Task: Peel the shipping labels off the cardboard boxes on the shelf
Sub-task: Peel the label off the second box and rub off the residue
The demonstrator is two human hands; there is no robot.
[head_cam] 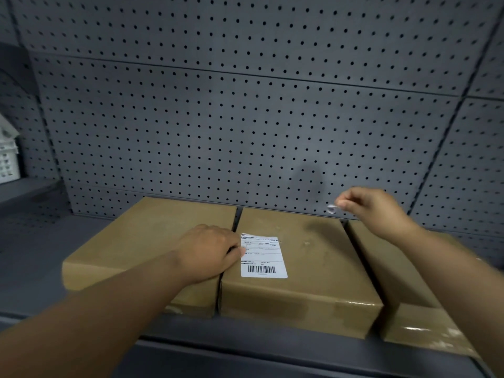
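Mid-peel: left hand [211, 248] flat, steadying middle box [300, 268]; right hand [373, 207] pinching torn scrap [331, 209]. Next, probably lifting label [263, 256] corner.

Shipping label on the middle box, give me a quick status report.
Left hand resting at label's left edge. Right hand raised, pinching small white scrap. Shipping label stuck on middle box. Nothing blocking.

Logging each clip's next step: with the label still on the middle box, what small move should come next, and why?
Probably bring the right hand, which pinches a small white scrap above the boxes, down to the torn top edge of the white barcode shipping label and lift it. The label lies mostly flat on the middle brown cardboard box, and the left hand rests at its left edge, steadying the box.
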